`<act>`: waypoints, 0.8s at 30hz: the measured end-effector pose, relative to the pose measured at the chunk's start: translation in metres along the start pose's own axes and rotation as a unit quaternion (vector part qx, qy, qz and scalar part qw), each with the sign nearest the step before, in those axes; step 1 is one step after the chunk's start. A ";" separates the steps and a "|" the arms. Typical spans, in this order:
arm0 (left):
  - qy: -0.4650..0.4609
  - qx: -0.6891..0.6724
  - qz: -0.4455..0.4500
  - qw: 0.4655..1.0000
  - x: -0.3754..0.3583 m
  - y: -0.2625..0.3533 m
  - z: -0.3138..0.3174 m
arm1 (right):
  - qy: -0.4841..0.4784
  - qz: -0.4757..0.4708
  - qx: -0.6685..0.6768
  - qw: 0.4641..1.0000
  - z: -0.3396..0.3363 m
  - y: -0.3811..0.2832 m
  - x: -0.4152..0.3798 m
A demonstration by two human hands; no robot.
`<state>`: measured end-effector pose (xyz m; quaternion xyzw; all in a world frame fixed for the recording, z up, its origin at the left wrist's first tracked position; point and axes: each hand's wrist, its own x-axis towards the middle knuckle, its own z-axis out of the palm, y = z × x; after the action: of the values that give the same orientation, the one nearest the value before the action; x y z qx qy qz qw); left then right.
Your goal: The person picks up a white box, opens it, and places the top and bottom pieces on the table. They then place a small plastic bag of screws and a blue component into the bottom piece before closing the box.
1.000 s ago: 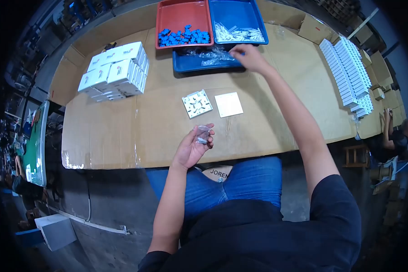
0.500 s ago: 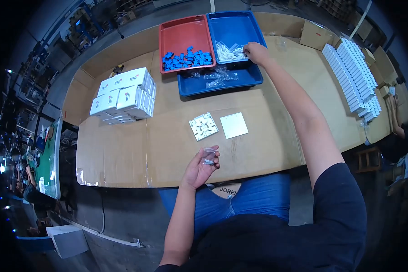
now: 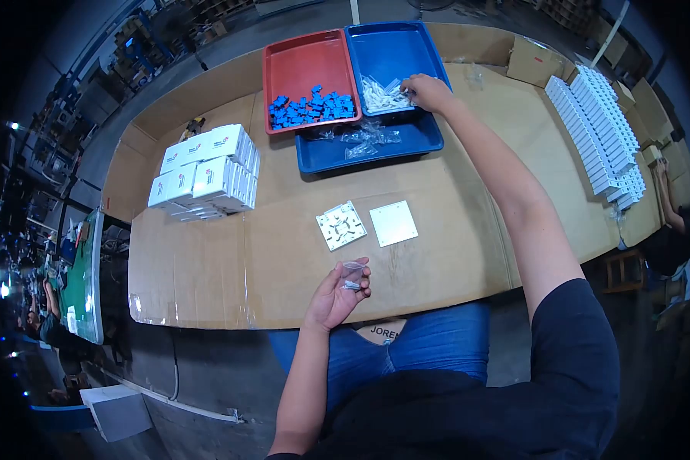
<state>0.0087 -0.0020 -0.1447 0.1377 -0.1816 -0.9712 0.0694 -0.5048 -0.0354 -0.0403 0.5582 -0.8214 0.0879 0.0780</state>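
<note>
My left hand point(image 3: 334, 301) is closed round a small clear plastic bag point(image 3: 353, 274) near the table's front edge. Small pale pieces lie in the bottom of the bag. At the upper blue tray point(image 3: 391, 50), my right hand point(image 3: 429, 94) reaches into the pile of small white pieces point(image 3: 380, 96) with its fingers pinched together. Whatever is between those fingertips is hidden. Beyond my left hand lie a white square plastic box point(image 3: 342, 225) with slots and parts inside, and a flat white square cover point(image 3: 394, 223) beside it.
A red tray point(image 3: 307, 65) holds blue pieces point(image 3: 314, 107). In the lower blue tray point(image 3: 322, 159) are clear bags point(image 3: 372, 139). Stacked white boxes point(image 3: 207, 172) stand left, long rows of white parts point(image 3: 594, 134) right. Another person's arm point(image 3: 665, 195) shows far right.
The view has shifted slightly, so the table and trays sit a little lower. My right hand stays at the white pieces, and my left hand keeps hold of the bag.
</note>
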 end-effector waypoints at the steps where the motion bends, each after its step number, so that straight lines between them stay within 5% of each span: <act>1: -0.003 -0.004 -0.002 1.000 0.000 0.000 0.000 | 0.001 -0.001 0.000 1.000 -0.001 -0.001 0.001; 10: -0.010 -0.010 -0.002 1.000 0.001 -0.001 0.000 | -0.030 -0.067 -0.023 0.997 0.003 0.002 0.007; 16: -0.014 -0.014 0.004 1.000 -0.001 -0.001 -0.002 | 0.089 -0.025 0.100 0.991 0.010 0.010 0.002; 18: -0.017 -0.016 0.005 1.000 0.000 0.000 -0.001 | 0.210 0.029 0.363 0.907 0.009 0.012 0.008; 19: -0.016 -0.016 0.006 1.000 0.000 0.000 0.000 | 0.210 0.027 0.361 0.908 -0.006 0.003 0.004; 21: -0.013 -0.023 0.007 1.000 -0.002 -0.001 -0.001 | 0.196 0.064 0.556 0.805 -0.039 -0.017 -0.016; 24: -0.008 -0.019 0.000 1.000 0.002 -0.002 -0.006 | 0.209 0.073 0.578 0.785 -0.058 -0.045 -0.055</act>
<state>0.0085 -0.0024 -0.1518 0.1289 -0.1640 -0.9754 0.0706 -0.4411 0.0110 0.0059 0.4051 -0.6186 0.6662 -0.0967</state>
